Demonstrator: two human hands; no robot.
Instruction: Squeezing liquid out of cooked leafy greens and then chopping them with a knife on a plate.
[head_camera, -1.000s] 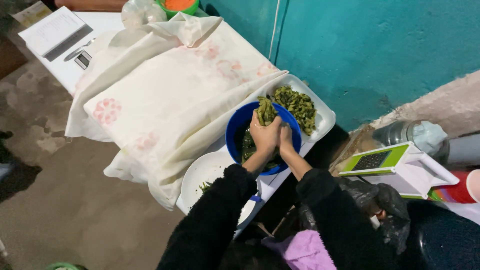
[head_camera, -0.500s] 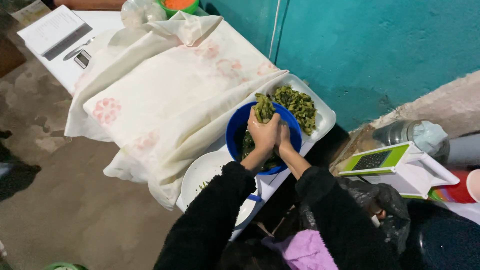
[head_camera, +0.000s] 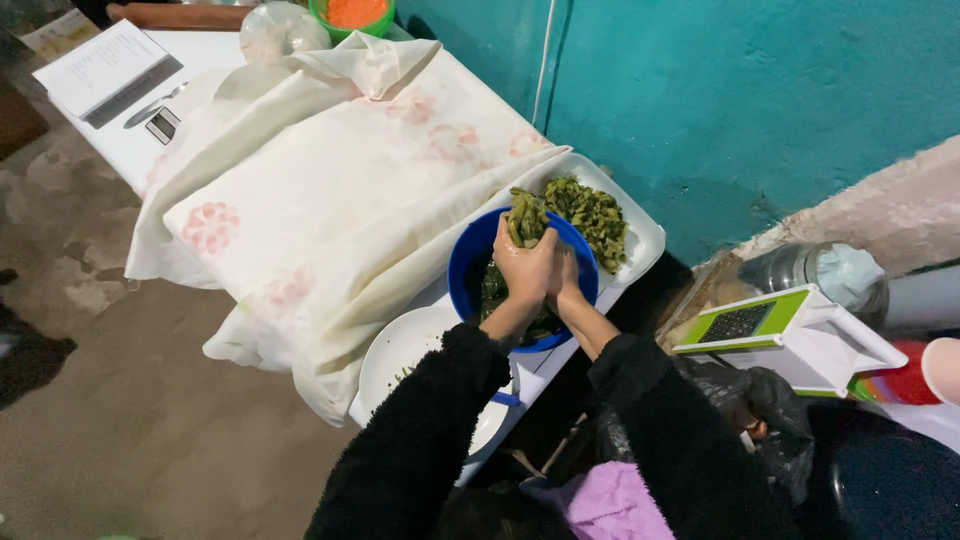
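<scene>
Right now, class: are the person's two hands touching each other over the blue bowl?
Touching. The head view shows the left hand and right hand pressed side by side, no gap between them, clasping a wad of green vegetables above the blue bowl.

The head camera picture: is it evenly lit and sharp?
Head view: the white cloth is bright; the floor and black sleeves are dim. Both hands, left hand and right hand, look sharp over the blue bowl; the lower right corner is dark.

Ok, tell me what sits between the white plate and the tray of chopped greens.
In the head view, the blue bowl lies between the white plate and the tray; both hands squeeze greens over it.
</scene>
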